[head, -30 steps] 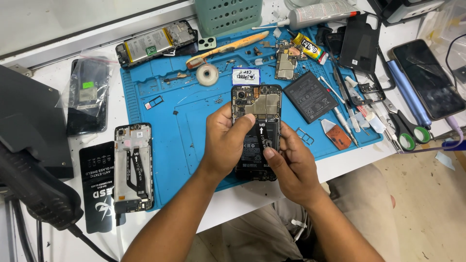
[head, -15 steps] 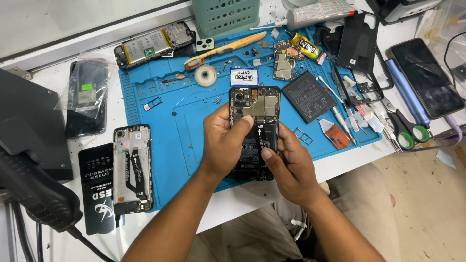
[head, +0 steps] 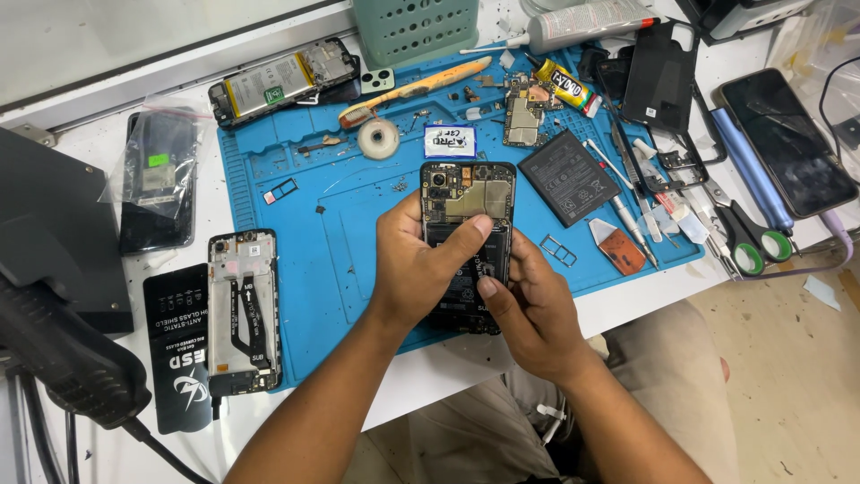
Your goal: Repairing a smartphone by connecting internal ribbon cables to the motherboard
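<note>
In the head view, an opened phone (head: 467, 235) with its back cover off is held flat over a blue repair mat (head: 349, 260) on a white table (head: 627, 309). It is grasped by the left hand (head: 421, 264), whose thumb is pressed across the exposed board just below the camera, while the right hand (head: 528, 309) is closed around the lower right edge, its thumb laid on the dark lower half. A loose black battery (head: 568, 177) is seen just to the right of the phone on the mat, a bare circuit board (head: 522, 110) above it, and a second stripped phone frame (head: 244, 309) well apart at the left edge of the mat. Scissors (head: 745, 235) and a tube of glue (head: 564, 85) lie near the right side. Judged from this, damage could be done if the thumb is pushed too hard on the uncovered board or its thin flex cables, which could be creased or unseated; the tiny screws scattered on the mat above the phone could also be swept away by a wrist. Compared with the frame of a second ago, the phone is found in nearly the same place, and the left thumb has been slid a little higher over the board, while the right hand has been kept at the lower edge.
</note>
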